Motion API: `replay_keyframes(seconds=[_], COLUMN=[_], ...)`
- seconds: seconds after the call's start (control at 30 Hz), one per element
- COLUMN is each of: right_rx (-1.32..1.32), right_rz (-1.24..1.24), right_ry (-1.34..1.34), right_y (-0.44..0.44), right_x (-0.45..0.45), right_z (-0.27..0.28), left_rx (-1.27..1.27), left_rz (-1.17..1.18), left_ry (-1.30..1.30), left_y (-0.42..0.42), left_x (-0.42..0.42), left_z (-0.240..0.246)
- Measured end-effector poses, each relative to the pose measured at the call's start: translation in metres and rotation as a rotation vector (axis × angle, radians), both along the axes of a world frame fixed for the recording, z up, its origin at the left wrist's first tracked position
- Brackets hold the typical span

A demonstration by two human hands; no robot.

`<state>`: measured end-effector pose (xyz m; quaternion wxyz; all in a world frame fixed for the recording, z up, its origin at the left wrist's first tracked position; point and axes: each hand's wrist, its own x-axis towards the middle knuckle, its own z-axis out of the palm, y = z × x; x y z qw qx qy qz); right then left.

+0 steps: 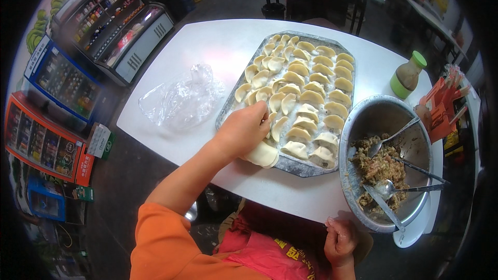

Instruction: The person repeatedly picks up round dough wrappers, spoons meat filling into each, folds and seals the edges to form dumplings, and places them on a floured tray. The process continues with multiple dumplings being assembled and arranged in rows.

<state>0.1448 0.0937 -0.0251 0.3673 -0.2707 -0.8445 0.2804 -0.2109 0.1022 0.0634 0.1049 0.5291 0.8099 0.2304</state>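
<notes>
My left hand [247, 126] reaches over the left edge of a floured metal tray [286, 167], its fingers curled down at a row of raw dumplings [288, 104]. A pale dumpling lies partly hidden right by the fingertips; whether they grip it I cannot tell. Beneath the wrist, a stack of round dough wrappers [263, 156] rests on the tray's near left corner. Folded crescent dumplings fill most of the tray in rows. My right hand [341, 239] is at the table's front edge, left of the steel bowl [348, 206], fingers curled with nothing visible in them.
Minced filling [383, 167] sits in the bowl with several utensils, including a metal spoon [376, 148]. A green-capped bottle [408, 76] and an orange chopstick holder [437, 105] stand behind it. Crumpled clear plastic [184, 97] lies on the white table [229, 42]. Drink coolers [64, 81] stand left.
</notes>
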Motion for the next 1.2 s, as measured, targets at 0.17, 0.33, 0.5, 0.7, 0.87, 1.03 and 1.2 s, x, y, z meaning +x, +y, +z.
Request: replay_keyframes(seconds=[0.17, 0.33, 0.5, 0.7, 0.87, 1.03, 1.2], right_rx=[0.014, -0.038, 0.084, 0.116, 0.139, 0.153, 0.135], right_rz=[0.008, 0.014, 0.050, 0.038, 0.031, 0.025, 0.008], right_ry=[-0.002, 0.023, -0.001, -0.007, -0.018, -0.025, -0.042], right_y=[0.000, -0.002, 0.002, 0.003, 0.004, 0.003, 0.002], right_x=[0.001, 0.000, -0.002, -0.001, -0.001, -0.002, 0.000], right_z=[-0.002, -0.002, 0.003, 0.001, 0.001, 0.001, -0.001], left_rx=[-0.035, 0.016, -0.051, 0.100, 0.157, 0.203, 0.045], left_rz=[0.062, 0.124, 0.069, -0.440, -0.542, -0.527, -0.214], left_ry=[0.048, 0.009, -0.069, 0.095, 0.136, 0.017, -0.578], left_y=[-0.005, -0.023, -0.052, -0.070, -0.069, -0.062, -0.055], left_x=[0.000, -0.015, -0.031, -0.019, -0.013, -0.024, -0.025], left_z=[0.004, 0.022, 0.030, 0.019, 0.002, -0.008, -0.003])
